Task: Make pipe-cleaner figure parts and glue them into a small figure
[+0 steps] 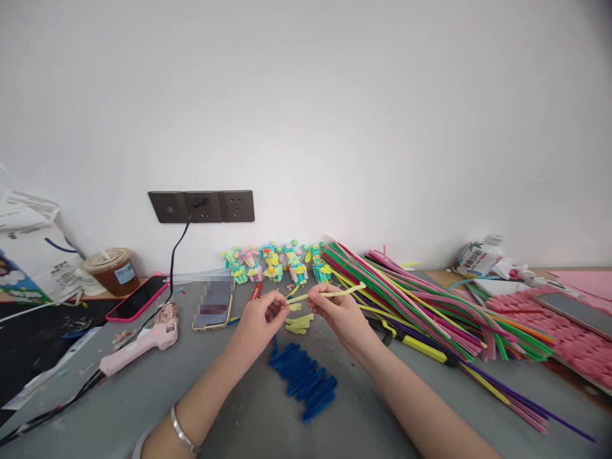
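A pale yellow pipe cleaner (342, 292) is stretched between my two hands, bent over at its right end. My left hand (262, 319) pinches its left end. Fingers of my right hand (337, 312) close on it near the middle. Just below the hands lie several short, folded yellow pipe cleaner pieces (299, 324). Nearer to me, between my forearms, rests a dark blue pipe cleaner (303, 379) bent into a zigzag. Behind the hands, a row of small pastel pipe cleaner figures (272, 262) stands by the wall.
To the right lie a large bundle of coloured pipe cleaners (421, 299) and a yellow-handled tool (423, 349). At left are a pink glue gun (141, 347) with its cord, a phone (213, 303), a pink-cased phone (138, 298) and a drink cup (112, 271).
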`<state>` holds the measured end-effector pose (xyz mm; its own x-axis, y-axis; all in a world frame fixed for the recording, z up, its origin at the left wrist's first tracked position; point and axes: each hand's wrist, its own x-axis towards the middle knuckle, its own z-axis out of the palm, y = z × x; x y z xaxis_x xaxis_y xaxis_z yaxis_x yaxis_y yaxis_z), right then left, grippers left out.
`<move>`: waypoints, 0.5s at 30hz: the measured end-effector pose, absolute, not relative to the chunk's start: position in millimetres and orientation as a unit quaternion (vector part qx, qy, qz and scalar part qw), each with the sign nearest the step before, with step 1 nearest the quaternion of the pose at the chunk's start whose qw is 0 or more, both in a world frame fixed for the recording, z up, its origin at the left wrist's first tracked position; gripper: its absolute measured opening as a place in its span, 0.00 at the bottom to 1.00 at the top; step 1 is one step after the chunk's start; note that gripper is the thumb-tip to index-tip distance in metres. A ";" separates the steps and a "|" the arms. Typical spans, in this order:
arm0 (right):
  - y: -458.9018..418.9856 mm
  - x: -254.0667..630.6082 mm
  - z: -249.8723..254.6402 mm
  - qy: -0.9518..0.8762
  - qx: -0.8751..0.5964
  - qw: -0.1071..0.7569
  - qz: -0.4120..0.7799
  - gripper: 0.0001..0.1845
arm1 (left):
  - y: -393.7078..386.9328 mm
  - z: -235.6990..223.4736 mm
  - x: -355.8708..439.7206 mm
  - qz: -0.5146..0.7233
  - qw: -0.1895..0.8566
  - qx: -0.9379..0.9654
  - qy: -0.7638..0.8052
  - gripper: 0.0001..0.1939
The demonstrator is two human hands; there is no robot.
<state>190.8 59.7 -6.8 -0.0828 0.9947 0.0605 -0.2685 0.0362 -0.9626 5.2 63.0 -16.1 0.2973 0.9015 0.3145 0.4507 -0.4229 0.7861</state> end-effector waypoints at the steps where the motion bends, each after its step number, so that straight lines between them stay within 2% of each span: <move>1: 58.8 188.8 -8.0 -0.471 -0.394 0.552 0.564 0.18 | 59.9 -17.4 5.3 0.411 0.325 0.726 0.445 0.05; 7: 53.6 180.4 -13.9 -0.484 -0.396 0.546 0.558 0.17 | 47.1 -26.1 7.1 0.488 0.422 0.642 0.414 0.07; 15: 49.2 179.7 -10.1 -0.499 -0.407 0.531 0.551 0.18 | 43.9 -23.4 10.2 0.539 0.430 0.603 0.401 0.06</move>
